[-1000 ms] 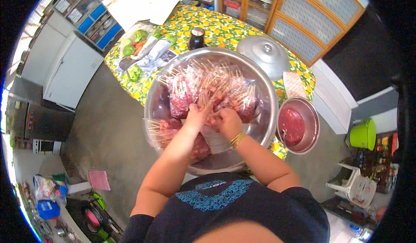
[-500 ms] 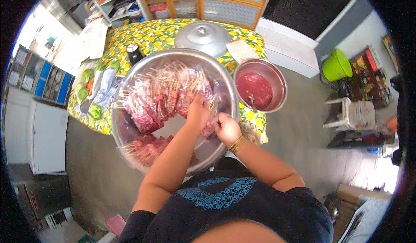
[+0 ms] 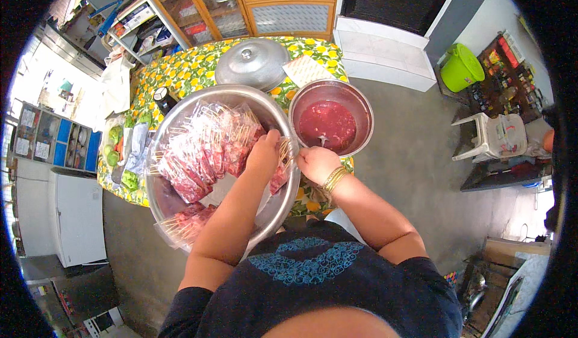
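A big metal basin (image 3: 158,190) in front of me holds several clear plastic bags of raw meat skewers (image 3: 208,148), stacked in a curve along its far side. Another group of bagged skewers (image 3: 188,223) lies at the near left, partly behind my left forearm. My left hand (image 3: 264,155) is closed on one bag of meat skewers (image 3: 280,172) at the basin's right side, its sticks pointing up. By the right rim, my right hand (image 3: 320,166), with gold bangles at the wrist, is closed in a pinch at that bag's edge; its fingertips are partly hidden.
Right of the basin stands a metal pot (image 3: 362,118) of red marinade with a spoon (image 3: 323,139) in it. Behind are a domed lid (image 3: 251,67) and a paper sheet (image 3: 308,71). Vegetables (image 3: 114,148) and a dark bottle (image 3: 164,99) sit left on the patterned tablecloth (image 3: 186,67).
My view has shifted, so the basin and table appear further left. Both hands stay at the same bag of skewers, and my right hand is now by the rim, nearer the pot.
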{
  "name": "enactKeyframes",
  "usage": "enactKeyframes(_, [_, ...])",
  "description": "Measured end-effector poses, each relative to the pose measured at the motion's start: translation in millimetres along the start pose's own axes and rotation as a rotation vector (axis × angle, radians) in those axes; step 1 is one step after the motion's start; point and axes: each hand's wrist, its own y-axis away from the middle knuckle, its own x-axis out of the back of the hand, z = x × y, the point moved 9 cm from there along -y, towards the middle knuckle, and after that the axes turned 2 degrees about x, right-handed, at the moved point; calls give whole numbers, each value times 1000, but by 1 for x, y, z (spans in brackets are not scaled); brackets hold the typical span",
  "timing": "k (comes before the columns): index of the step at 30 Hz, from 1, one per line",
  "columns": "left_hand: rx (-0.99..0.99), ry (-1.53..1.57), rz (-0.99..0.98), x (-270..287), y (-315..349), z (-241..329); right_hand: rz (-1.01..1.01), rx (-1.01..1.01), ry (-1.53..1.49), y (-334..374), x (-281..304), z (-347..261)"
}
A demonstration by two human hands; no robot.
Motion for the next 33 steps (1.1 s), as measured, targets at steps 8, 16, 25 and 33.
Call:
enactKeyframes(8, [-60, -153, -8, -3, 4, 8, 137, 213, 105, 12, 56, 37])
enactKeyframes(16, [3, 90, -20, -6, 8, 18, 65, 371, 220, 20, 29, 43])
enactKeyframes(25, [14, 3, 77, -7, 13, 9, 394, 216, 83, -10, 58, 108])
enactKeyframes(33, [67, 6, 144, 0, 24, -13, 576, -26, -75, -36, 78, 157])
